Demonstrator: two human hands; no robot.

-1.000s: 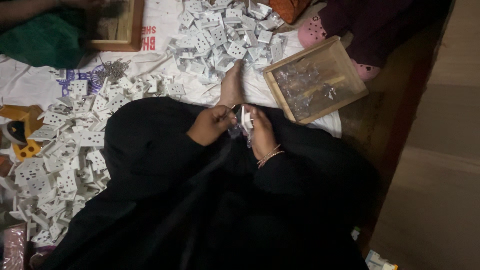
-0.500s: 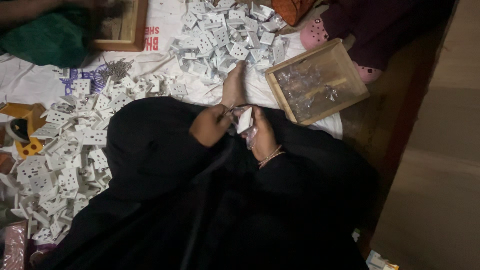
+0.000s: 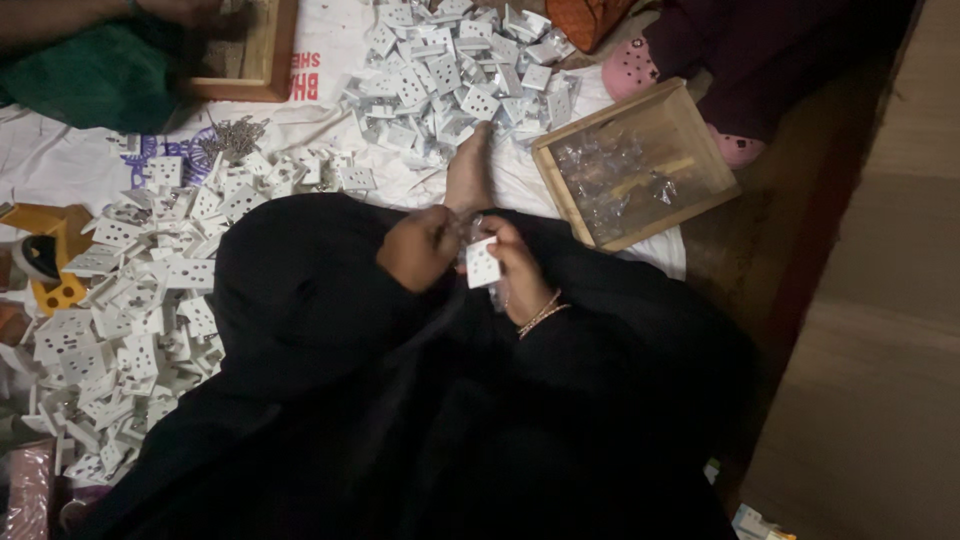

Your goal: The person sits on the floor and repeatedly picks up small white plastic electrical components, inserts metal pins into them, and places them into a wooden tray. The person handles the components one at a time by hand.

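White socket plate (image 3: 482, 264) is pinched in the right hand (image 3: 522, 268) while the left hand (image 3: 418, 246), fingers closed, seems to fit a small part; next needs precise alignment

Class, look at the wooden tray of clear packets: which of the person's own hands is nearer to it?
Right. The right hand, holding a white socket plate, sits nearer the wooden tray; the left hand lies farther away, beyond the plate.

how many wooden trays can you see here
2. One wooden tray lies at upper right beside the white socket plates, holding small clear packets. The other wooden tray is at the top left edge, partly cut off. More may lie out of view.
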